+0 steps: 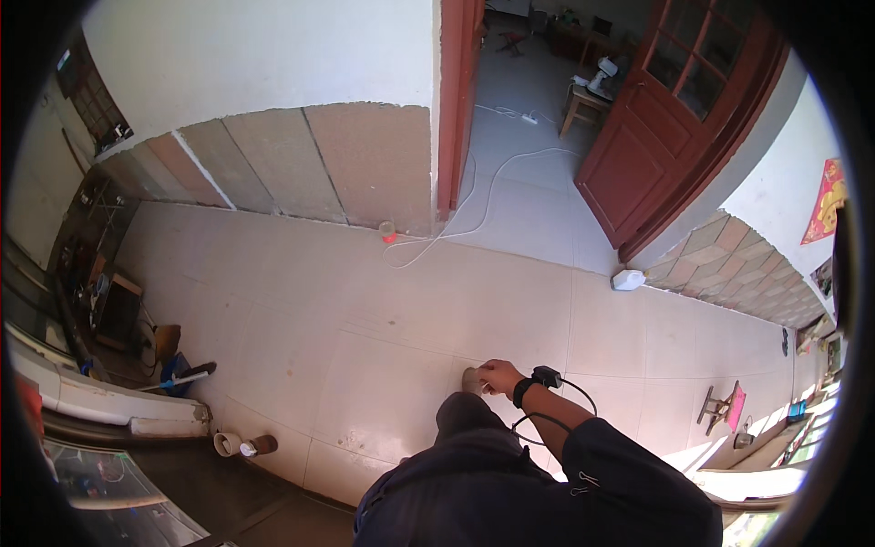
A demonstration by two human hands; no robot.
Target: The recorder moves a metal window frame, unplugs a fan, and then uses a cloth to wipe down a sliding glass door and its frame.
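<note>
My right hand [500, 376] is low over the pale tiled floor, just past my dark-clad knee [463, 415]. Its fingers are curled together beside a small brownish-grey rounded thing [470, 381], perhaps the tip of a shoe. A tiny pale spot shows at the fingertips, too small to name. On the wrist is a black band [522, 392], with a small black box [547, 376] next to it and a black cable [588, 398] looping along the forearm. Nowhere in the picture does my left hand appear.
Ahead, a red door [643, 155] stands ajar at a doorway, with a white cable [488, 205] trailing through it. By the wall are a jar [388, 232] and a white jug [628, 280]. A folding stool [726, 407] is right; a blue-handled brush [178, 379] lies left.
</note>
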